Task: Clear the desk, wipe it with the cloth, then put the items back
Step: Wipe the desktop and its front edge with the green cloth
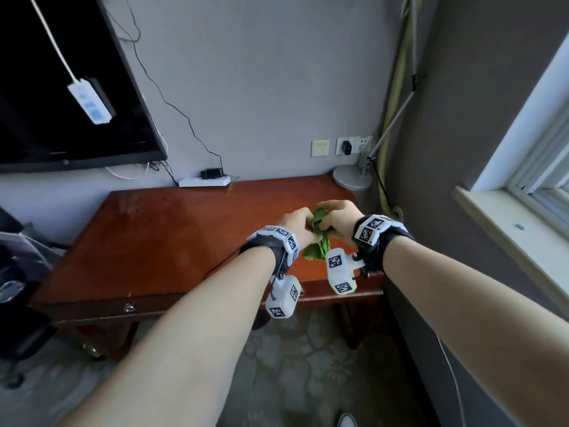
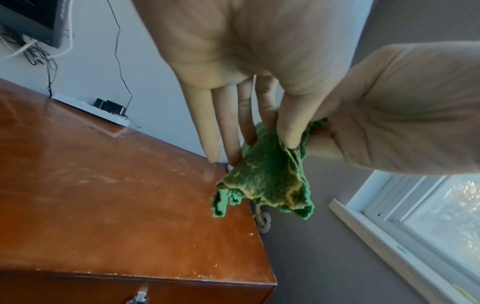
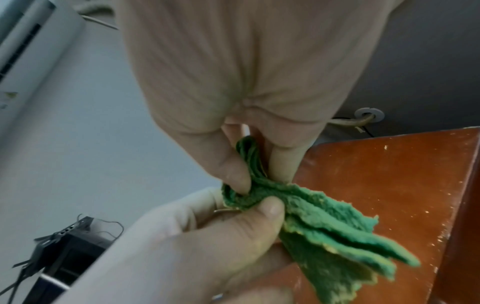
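A crumpled green cloth (image 1: 318, 238) hangs just above the right front part of the brown wooden desk (image 1: 172, 241), held between both hands. My left hand (image 1: 303, 224) pinches its upper edge with thumb and forefinger; in the left wrist view the other fingers of this left hand (image 2: 275, 133) stay straight over the cloth (image 2: 270, 181). My right hand (image 1: 326, 220) grips the same bunched edge from the right. In the right wrist view, my right hand (image 3: 257, 176) pinches the folds of the cloth (image 3: 337, 232) between thumb and finger. The desk top (image 2: 103, 205) shows streaks and bears no loose items.
A white power strip (image 1: 204, 181) with a black plug lies at the desk's back edge. A grey lamp base (image 1: 352, 177) stands at the back right corner. A dark screen (image 1: 61, 87) hangs at the left, a window sill (image 1: 508, 229) runs along the right, and dark items (image 1: 18, 288) sit left of the desk.
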A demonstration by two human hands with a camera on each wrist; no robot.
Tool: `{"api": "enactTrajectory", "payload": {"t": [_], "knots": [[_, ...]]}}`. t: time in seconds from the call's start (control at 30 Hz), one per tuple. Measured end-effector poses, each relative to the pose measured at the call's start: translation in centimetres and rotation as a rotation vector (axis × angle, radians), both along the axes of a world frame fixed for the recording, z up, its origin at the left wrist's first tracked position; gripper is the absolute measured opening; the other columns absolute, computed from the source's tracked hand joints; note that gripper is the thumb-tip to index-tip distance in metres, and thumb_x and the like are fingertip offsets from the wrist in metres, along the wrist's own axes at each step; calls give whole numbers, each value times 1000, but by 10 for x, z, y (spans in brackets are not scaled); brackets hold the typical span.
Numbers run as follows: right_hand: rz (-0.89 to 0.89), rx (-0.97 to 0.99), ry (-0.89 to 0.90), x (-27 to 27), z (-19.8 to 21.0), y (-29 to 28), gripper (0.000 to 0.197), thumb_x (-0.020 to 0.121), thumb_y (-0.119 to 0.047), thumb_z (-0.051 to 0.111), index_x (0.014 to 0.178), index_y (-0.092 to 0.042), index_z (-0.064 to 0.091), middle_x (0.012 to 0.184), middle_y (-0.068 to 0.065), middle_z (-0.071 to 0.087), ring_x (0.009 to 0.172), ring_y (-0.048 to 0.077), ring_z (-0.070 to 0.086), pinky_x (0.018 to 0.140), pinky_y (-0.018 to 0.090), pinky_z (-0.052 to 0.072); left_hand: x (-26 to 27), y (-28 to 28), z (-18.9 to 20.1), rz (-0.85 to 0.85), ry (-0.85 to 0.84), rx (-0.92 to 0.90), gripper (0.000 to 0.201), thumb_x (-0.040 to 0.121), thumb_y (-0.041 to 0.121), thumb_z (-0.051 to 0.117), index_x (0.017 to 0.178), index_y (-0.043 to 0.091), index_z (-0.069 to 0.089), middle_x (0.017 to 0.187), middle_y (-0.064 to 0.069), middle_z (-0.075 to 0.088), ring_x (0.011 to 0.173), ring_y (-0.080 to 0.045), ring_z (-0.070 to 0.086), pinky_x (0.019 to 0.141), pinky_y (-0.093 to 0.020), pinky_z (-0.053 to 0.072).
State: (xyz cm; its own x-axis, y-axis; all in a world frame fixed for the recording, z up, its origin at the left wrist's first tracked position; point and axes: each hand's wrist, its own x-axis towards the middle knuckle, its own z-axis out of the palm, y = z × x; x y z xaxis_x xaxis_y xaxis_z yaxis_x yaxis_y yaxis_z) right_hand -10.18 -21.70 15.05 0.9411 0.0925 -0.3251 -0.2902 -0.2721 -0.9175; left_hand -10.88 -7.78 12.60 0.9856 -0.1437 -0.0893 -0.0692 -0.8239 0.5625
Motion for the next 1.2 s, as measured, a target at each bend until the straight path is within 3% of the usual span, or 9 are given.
{"api": "enactTrajectory", "payload": {"t": [0.17, 0.27, 0.47, 0.63, 0.77, 0.87, 1.0, 1.07, 1.2], "knots": [[7, -37, -73, -7, 24, 4, 51, 79, 20, 59, 124, -3, 63, 116, 21, 66, 107, 36, 65, 92, 49, 54, -6, 11, 27, 10, -59, -43, 22, 84, 34, 71, 103, 24, 65, 96, 2, 68, 87, -22, 64, 73, -33, 49], [36, -96, -103, -8, 36, 1, 50, 80, 20, 57, 124, -3, 63, 115, 20, 66, 106, 35, 65, 91, 49, 55, -9, 13, 41, 41, -93, -91, 8, 85, 27, 70, 91, 22, 69, 82, 1, 71, 78, -21, 68, 77, -38, 58], [44, -138, -124, -9, 51, -10, 50, 79, 18, 56, 123, -5, 65, 114, 21, 67, 102, 38, 66, 86, 51, 57, -15, 0, 69, 50, -29, -188, 8, 78, 15, 68, 73, 21, 65, 77, -9, 73, 75, -26, 73, 66, -48, 61], [104, -275, -141, -11, 56, -26, 57, 77, 19, 43, 114, -14, 70, 95, 20, 70, 88, 40, 69, 80, 52, 58, -10, -4, 83, 152, -148, -202, 3, 69, 19, 64, 69, 18, 67, 57, 3, 62, 66, -27, 64, 68, -45, 61], [154, -273, -93, -20, 55, -37, 42, 77, 10, 55, 105, -18, 69, 73, 11, 64, 66, 28, 59, 78, 47, 58, -9, -7, 91, 198, -168, -211, 2, 73, 20, 64, 72, 20, 65, 61, 4, 63, 71, -26, 66, 71, -36, 61], [157, -194, -38, -24, 56, -38, 26, 78, -5, 61, 102, -11, 70, 85, 12, 66, 74, 28, 61, 80, 43, 54, -13, -12, 95, 171, -129, -282, 6, 76, 16, 59, 74, 21, 62, 75, -3, 71, 72, -25, 69, 67, -42, 62], [149, -163, -38, -24, 60, -32, 19, 83, -21, 63, 95, -7, 68, 92, 12, 69, 84, 33, 66, 90, 50, 53, -19, -22, 100, 132, -97, -335, 3, 74, 19, 57, 74, 21, 58, 94, -12, 72, 72, -29, 65, 67, -48, 61], [148, -166, -88, -24, 61, -30, 19, 85, -19, 64, 99, -7, 70, 90, 13, 70, 79, 33, 68, 84, 50, 57, -20, -21, 102, 152, -97, -356, 4, 67, 25, 55, 70, 22, 57, 91, -11, 72, 71, -27, 60, 68, -48, 61], [165, -282, -180, -25, 60, -25, 22, 84, -10, 56, 100, -12, 71, 78, 11, 69, 68, 29, 68, 69, 43, 60, -21, -14, 100, 204, -93, -372, 6, 76, 19, 56, 70, 19, 57, 71, -7, 57, 67, -24, 55, 69, -47, 61]]}}
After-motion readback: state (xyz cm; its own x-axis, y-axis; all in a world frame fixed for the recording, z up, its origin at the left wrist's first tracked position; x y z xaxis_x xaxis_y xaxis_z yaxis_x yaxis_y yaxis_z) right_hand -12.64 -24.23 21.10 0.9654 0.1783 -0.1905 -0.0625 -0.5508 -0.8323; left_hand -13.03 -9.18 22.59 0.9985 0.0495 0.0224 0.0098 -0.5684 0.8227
